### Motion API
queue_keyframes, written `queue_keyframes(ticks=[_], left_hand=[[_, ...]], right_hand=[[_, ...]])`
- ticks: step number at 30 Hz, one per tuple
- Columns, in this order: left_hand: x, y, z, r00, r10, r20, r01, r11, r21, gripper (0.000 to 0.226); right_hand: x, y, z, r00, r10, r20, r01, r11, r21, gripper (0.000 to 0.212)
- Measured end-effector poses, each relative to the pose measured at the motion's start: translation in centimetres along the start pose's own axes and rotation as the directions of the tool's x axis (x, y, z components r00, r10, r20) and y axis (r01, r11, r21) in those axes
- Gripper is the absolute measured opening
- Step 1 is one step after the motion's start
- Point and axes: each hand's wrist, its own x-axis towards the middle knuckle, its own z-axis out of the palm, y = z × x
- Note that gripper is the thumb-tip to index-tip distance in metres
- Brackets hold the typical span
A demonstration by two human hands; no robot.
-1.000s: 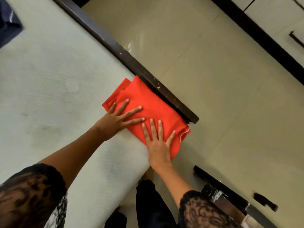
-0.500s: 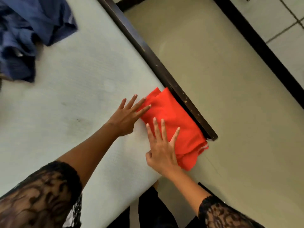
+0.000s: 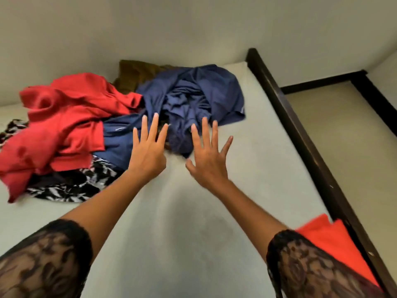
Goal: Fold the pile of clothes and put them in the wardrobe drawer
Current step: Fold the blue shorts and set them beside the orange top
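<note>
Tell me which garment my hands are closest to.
The navy blue garment: left hand and right hand hover at its near edge; red top lies farther left, olive piece behind.

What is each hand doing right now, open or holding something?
Left hand: open, fingers straight, holding nothing, at the edge of the blue garment.
Right hand: open, fingers spread, holding nothing.

Counts: 2 hands, left hand (image 3: 148, 153) and right hand (image 3: 207, 160). 1 red garment (image 3: 62, 125), 1 olive-brown garment (image 3: 133, 74), 1 black-and-white patterned garment (image 3: 71, 186). navy garments (image 3: 193, 93) are tangled, count unclear. 1 folded orange-red cloth (image 3: 335, 241), 1 mattress (image 3: 171, 233).
</note>
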Motion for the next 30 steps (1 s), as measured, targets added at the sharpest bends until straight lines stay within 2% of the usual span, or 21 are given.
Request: queue_keyframes(ticks=[2,5,8,10,12,15,17,19,21,23,24,26,28,30], left_hand=[[1.3,-2.9,0.2,0.999,-0.049,0.022,0.048,0.998,0.028,0.087],[2.2,-6.0,1.5,0.981,-0.106,0.164,0.103,0.994,0.022,0.095],[1.7,-7.2,3.7,0.956,-0.063,0.285,0.025,0.991,0.135,0.097],[1.1,-7.2,4.6,0.953,-0.043,0.299,-0.011,0.985,0.175,0.096],[0.9,-6.8,4.5,0.963,-0.036,0.269,-0.001,0.991,0.136,0.099],[0.0,-5.1,3.8,0.99,0.019,0.141,-0.018,1.0,-0.014,0.113],[-1.1,-3.0,3.4,0.988,0.137,0.076,-0.124,0.98,-0.153,0.121],[-2.2,-0.3,3.2,0.964,0.268,0.005,-0.255,0.924,-0.283,0.118],[-3.2,1.9,2.8,0.924,0.363,-0.124,-0.383,0.857,-0.344,0.094],[-4.4,3.5,2.6,0.86,0.456,-0.228,-0.51,0.79,-0.341,0.057],[-5.4,4.1,2.4,0.839,0.488,-0.241,-0.544,0.753,-0.37,0.045],[-8.0,6.1,1.2,0.856,0.457,-0.242,-0.513,0.697,-0.501,0.042],[-9.6,8.2,-1.5,0.905,0.349,-0.243,-0.421,0.654,-0.628,0.044],[-10.6,10.2,-5.4,0.932,0.259,-0.255,-0.361,0.586,-0.726,0.039]], right_hand=[[4.2,-1.5,0.9,0.995,-0.01,0.095,0.008,1.0,0.02,0.103],[8.5,-2.6,2.7,0.974,0.009,0.228,-0.011,1.0,0.009,0.11],[10.1,-2.1,4.7,0.907,0.082,0.414,-0.086,0.996,-0.009,0.097],[9.5,-1.5,5.7,0.879,0.148,0.453,-0.193,0.98,0.054,0.086],[7.8,-1.5,5.7,0.91,0.184,0.371,-0.238,0.965,0.107,0.074],[4.6,-2.4,3.7,0.955,0.204,0.216,-0.244,0.954,0.174,0.061],[2.1,-3.1,1.1,0.967,0.224,0.122,-0.249,0.933,0.26,0.056],[-0.8,-3.4,-1.2,0.969,0.222,0.106,-0.245,0.914,0.325,0.053],[-4.6,-3.6,-3.0,0.975,0.202,0.09,-0.221,0.912,0.346,0.046],[-9.0,-3.4,-4.3,0.984,0.174,-0.029,-0.151,0.917,0.37,0.039],[-10.9,-3.1,-5.0,0.982,0.174,-0.078,-0.128,0.902,0.411,0.038],[-14.9,-1.7,-6.4,0.982,0.165,-0.097,-0.09,0.847,0.524,0.049],[-18.2,0.1,-7.6,0.99,0.114,-0.088,-0.039,0.803,0.595,0.079],[-20.4,1.8,-9.1,0.981,0.145,-0.13,-0.03,0.771,0.637,0.093]])
